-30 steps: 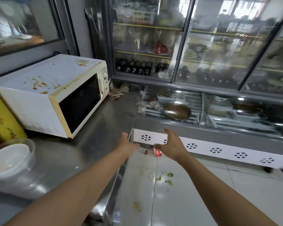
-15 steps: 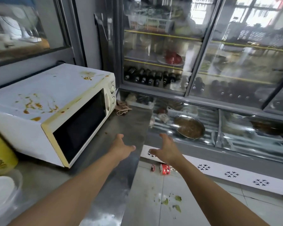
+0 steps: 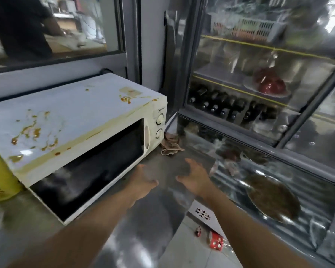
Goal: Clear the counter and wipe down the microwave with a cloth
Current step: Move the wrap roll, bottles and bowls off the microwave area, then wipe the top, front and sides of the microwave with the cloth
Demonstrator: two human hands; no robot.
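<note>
While my left hand (image 3: 143, 180) and right hand (image 3: 194, 177) are hovering empty, fingers spread wide, over the steel counter (image 3: 143, 219), I am eyeing the crumpled pinkish cloth (image 3: 170, 145) lying beside the sauce-stained white microwave (image 3: 75, 136).

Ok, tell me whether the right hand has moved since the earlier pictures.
Yes. The right hand has gone forward over the counter toward the cloth beside the microwave; earlier it hung past the counter's edge.
</note>
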